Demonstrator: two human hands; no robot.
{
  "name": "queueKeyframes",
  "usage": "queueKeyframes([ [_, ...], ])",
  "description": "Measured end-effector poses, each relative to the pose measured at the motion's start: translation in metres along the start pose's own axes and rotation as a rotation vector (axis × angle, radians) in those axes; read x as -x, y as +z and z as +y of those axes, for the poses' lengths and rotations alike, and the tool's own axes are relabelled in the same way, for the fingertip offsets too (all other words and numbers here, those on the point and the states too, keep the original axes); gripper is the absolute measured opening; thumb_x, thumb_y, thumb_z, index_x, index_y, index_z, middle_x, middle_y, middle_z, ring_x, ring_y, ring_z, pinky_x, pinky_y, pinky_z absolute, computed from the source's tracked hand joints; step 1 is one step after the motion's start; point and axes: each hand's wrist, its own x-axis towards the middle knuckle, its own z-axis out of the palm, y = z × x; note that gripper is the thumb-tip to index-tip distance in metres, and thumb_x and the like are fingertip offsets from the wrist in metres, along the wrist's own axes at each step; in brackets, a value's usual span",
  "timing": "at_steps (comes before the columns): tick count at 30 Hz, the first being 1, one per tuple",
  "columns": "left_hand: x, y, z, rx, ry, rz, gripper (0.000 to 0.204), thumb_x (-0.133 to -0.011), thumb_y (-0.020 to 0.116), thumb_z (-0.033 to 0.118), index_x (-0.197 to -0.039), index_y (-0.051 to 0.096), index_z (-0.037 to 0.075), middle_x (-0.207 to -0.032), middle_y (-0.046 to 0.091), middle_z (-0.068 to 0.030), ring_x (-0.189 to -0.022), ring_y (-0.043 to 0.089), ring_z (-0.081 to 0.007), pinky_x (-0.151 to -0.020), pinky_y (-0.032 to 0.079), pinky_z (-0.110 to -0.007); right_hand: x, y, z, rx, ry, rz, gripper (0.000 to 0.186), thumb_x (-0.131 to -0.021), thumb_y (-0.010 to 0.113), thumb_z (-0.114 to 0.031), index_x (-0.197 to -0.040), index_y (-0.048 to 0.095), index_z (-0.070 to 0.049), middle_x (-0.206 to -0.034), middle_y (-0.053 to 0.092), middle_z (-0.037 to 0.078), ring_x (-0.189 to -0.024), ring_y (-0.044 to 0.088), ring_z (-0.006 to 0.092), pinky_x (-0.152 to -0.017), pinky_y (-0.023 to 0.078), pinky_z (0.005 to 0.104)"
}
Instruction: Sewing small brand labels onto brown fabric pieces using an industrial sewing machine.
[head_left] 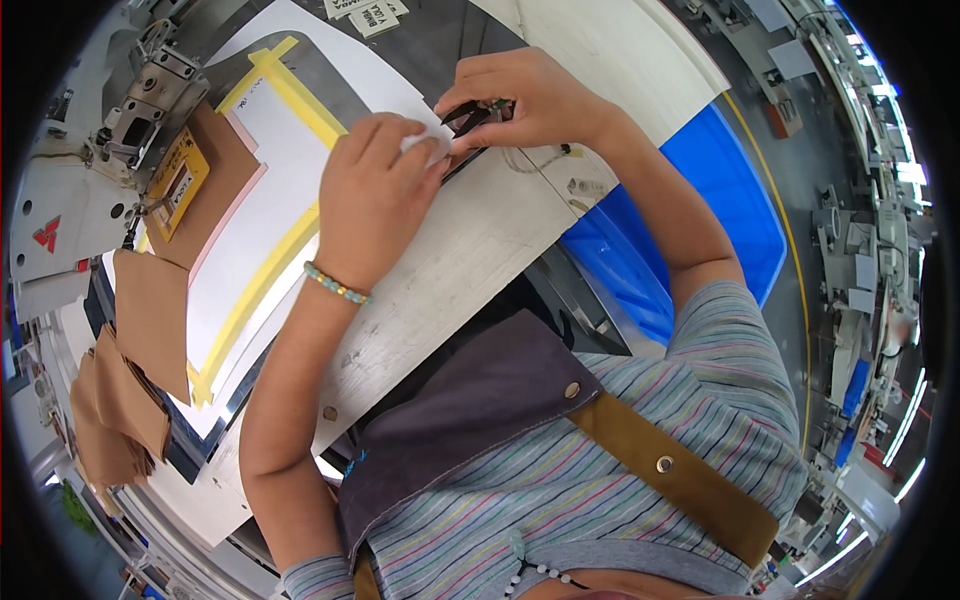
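Observation:
Both my hands meet over the far part of the sewing table. My left hand [370, 195], with a bead bracelet at the wrist, is closed on a small white wad [424, 146], perhaps cloth or paper; its exact kind is unclear. In my right hand [535, 95] is a pair of dark thread snips [466, 118], its blades pointing left toward the white wad. My right fingertips almost touch the left ones. Beside my left arm lies a white sheet [265, 215] edged with yellow tape, and a brown fabric piece [215, 175] overlaps its left side.
A sewing machine head [150, 100] stands at the far left, with a yellow plate [178, 185] by its needle. Brown pieces [125, 400] hang over the table's left edge. A blue bin [690, 210] sits right of the pale tabletop [440, 255]. Small labels [372, 15] lie at the back.

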Motion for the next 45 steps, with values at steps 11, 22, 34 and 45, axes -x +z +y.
queueKeyframes([
  [11,0.005,0.004,0.009,-0.057,0.0,0.12,0.014,-0.076,0.084,0.003,-0.087,0.075,0.007,-0.091,0.073,-0.0039,-0.096,0.071,-0.0264,-0.077,0.058,-0.038,0.004,0.0,0.003,0.282,-0.245,0.051,0.044,-0.093,0.071,-0.051,-0.089,0.059,-0.009,-0.08,0.052,0.003,-0.076,0.058,0.0261,-0.066,0.048,0.0388],
  [22,0.005,0.005,0.008,-0.052,-0.001,0.133,0.014,-0.075,0.083,0.003,-0.086,0.075,0.006,-0.092,0.073,-0.0046,-0.097,0.072,-0.0268,-0.077,0.058,-0.037,-0.007,0.013,0.011,0.255,-0.248,-0.046,0.051,-0.092,0.07,-0.058,-0.087,0.056,-0.009,-0.079,0.052,0.004,-0.073,0.057,0.0278,-0.063,0.045,0.0399],
  [34,0.005,0.004,0.007,-0.036,-0.004,0.132,0.016,-0.074,0.084,0.002,-0.086,0.074,0.005,-0.092,0.073,-0.0053,-0.097,0.072,-0.0264,-0.077,0.058,-0.037,-0.008,0.019,0.012,0.235,-0.245,-0.036,0.053,-0.091,0.069,-0.06,-0.083,0.055,-0.009,-0.077,0.052,0.005,-0.068,0.055,0.0295,-0.061,0.043,0.0403],
  [45,0.004,0.005,0.007,-0.008,0.001,0.152,0.018,-0.073,0.084,0.001,-0.087,0.074,0.005,-0.092,0.073,-0.006,-0.096,0.072,-0.0271,-0.077,0.058,-0.037,-0.005,0.015,0.014,0.153,-0.146,-0.062,0.051,-0.096,0.065,-0.057,-0.08,0.056,-0.009,-0.072,0.057,0.006,-0.068,0.059,0.0305,-0.059,0.045,0.0397],
])
